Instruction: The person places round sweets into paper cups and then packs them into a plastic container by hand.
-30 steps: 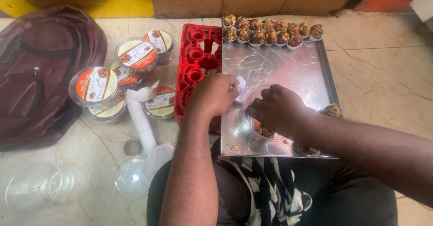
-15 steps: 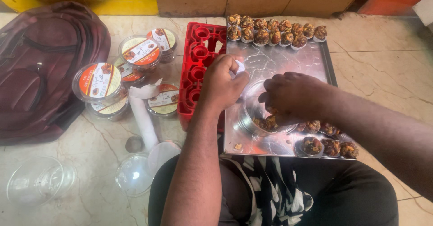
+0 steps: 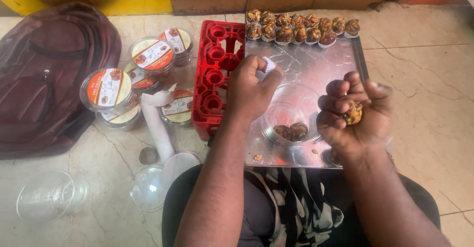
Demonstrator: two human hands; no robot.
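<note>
My left hand (image 3: 253,86) is closed around small white paper cups (image 3: 269,64) above a clear plastic tub (image 3: 291,114) that stands on a shiny metal tray (image 3: 316,59). Two brown nut-covered sweet balls (image 3: 291,131) lie in the tub. My right hand (image 3: 355,111) is raised to the right of the tub, palm up, fingers curled around another sweet ball (image 3: 353,113). A double row of sweet balls in paper cups (image 3: 301,27) lines the tray's far edge.
A red plastic mould tray (image 3: 215,69) lies left of the metal tray. Several labelled, lidded tubs (image 3: 133,76) stand further left beside a dark maroon backpack (image 3: 44,74). A stack of white cups (image 3: 155,123), loose clear lids (image 3: 153,185) and an empty clear tub (image 3: 49,195) are near my knee.
My right hand lifted off the tray's near edge with a sweet ball and turned palm up. Two balls now lie in the clear tub. The camera tilted upward.
</note>
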